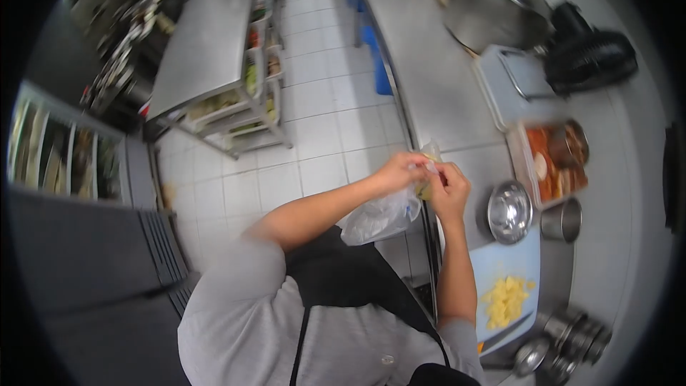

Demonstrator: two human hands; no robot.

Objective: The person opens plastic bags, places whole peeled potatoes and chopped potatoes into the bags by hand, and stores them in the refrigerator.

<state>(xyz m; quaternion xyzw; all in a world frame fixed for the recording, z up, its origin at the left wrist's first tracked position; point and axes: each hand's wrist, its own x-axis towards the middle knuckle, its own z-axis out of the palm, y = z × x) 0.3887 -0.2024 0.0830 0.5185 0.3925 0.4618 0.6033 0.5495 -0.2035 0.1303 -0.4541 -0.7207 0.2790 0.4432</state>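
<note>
My left hand [402,171] and my right hand [450,187] meet over the counter's edge, fingertips pinched together on thin clear plastic. Crumpled below my left hand is a translucent plastic bag [380,219]. Something yellowish in clear plastic [424,191] shows between and behind my hands; whether it belongs to the same bag I cannot tell. To the right of my right hand sits a shiny metal bowl [509,211]. Nearer my body, cut yellow pieces [508,302] lie on a pale blue cutting board [480,266], beside a knife [506,332].
A steel counter [446,93] runs away along the right, bearing a large lidded pot [493,7], a black fan [589,53] and a tub of orange-red food [527,164]. Across the tiled floor [314,139] stands a steel table [204,43] with shelves underneath. Refrigerated cabinets [93,264] line the left.
</note>
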